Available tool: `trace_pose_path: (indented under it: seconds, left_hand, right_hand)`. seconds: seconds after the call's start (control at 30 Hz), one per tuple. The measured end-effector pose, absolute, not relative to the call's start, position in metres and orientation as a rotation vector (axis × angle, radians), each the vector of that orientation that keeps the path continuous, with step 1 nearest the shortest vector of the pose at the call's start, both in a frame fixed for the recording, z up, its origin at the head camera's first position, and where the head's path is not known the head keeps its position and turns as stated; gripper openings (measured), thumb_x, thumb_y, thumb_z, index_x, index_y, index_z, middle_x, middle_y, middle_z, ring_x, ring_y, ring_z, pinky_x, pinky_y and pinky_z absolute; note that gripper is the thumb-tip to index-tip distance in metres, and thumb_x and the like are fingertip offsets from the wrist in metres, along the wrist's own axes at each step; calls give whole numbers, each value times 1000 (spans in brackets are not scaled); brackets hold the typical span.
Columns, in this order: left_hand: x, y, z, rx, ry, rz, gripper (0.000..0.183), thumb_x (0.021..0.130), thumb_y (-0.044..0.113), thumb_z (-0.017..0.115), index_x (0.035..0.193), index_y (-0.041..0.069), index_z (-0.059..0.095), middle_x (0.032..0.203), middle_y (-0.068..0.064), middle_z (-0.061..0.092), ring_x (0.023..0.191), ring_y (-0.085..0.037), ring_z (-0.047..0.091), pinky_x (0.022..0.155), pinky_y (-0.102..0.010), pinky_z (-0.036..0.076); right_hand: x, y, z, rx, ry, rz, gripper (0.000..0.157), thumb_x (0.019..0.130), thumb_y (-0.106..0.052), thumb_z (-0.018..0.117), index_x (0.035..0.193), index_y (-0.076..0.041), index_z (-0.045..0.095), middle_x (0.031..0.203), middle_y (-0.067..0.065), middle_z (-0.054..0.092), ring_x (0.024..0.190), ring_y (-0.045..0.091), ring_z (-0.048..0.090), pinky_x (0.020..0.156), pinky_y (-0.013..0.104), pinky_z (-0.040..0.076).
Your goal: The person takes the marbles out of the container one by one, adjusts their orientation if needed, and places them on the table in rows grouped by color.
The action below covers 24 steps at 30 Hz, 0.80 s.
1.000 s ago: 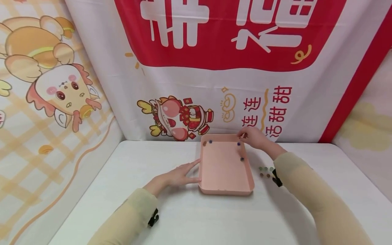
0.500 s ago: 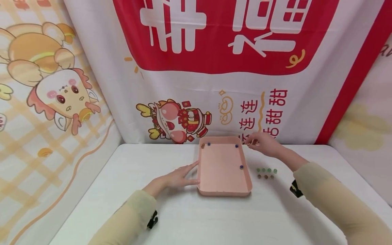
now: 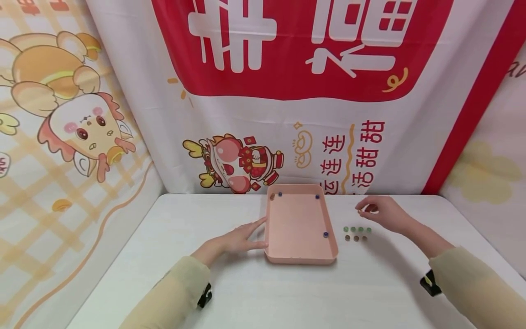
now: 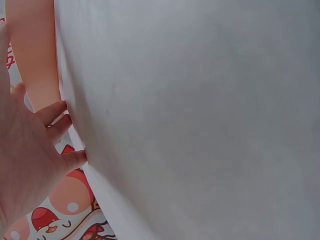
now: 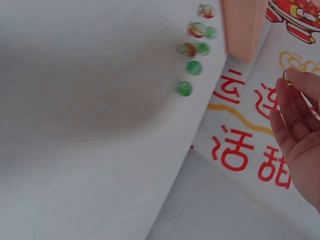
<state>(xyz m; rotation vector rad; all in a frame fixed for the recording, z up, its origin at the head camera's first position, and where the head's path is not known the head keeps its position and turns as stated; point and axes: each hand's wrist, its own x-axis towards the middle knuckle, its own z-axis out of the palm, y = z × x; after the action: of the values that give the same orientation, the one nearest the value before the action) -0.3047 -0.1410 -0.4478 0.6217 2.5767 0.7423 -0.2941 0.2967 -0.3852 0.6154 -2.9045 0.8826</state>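
Observation:
My left hand [image 3: 240, 237] rests its outstretched fingertips against the left wall of a pink tray [image 3: 297, 260]. My right hand [image 3: 384, 214], off to the tray's right above the table, pinches a small glassy marble [image 5: 286, 75] between thumb and forefinger; fingers cover most of it. Inside the tray, a brown marble [image 3: 272, 196] and a blue marble [image 3: 280, 194] sit in the far left corner. Another blue marble [image 3: 317, 197] is at the far right, and a third blue marble [image 3: 326, 235] lies along the right wall.
Right of the tray, a row of green marbles [image 3: 353, 229] lies behind a row of brownish marbles [image 3: 356, 238] on the white table [image 3: 287, 297]. A printed cloth [image 3: 230, 109] hangs behind the table's far edge.
My right hand has moved from the tray's far right corner rightward and nearer, holding the marble. One blue marble has rolled nearer along the right wall. My left hand stays on the tray.

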Motion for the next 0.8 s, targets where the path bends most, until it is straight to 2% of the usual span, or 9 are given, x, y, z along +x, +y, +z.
trace_pose_path:
  seconds: [0.13,0.33,0.8]
  left_hand:
    - [-305,-141,-448,617,2578,739,85,87,63,59,156,39,14,160,0,21,145,-30,18,112,-60,16]
    - [-305,-141,-448,621,2577,742,85,87,63,59,156,39,14,160,-1,21,145,-30,19,112,-60,17]
    - [-304,-142,-449,634,2574,749,85,88,62,58,156,39,13,160,-1,21,145,-30,20,112,-60,18]
  right_hand:
    - [-286,310,-398,577,-2926,911,18,88,-5,70,106,-2,69,97,5,67,85,20,63,73,29,55]
    - [-278,320,-416,549,-2947,959,15,86,-3,71,101,-1,69,94,4,67,83,18,63,69,25,54]
    - [-272,333,-441,514,-3014,896,14,82,-2,73,95,-6,68,93,5,66,74,16,58,62,26,50]
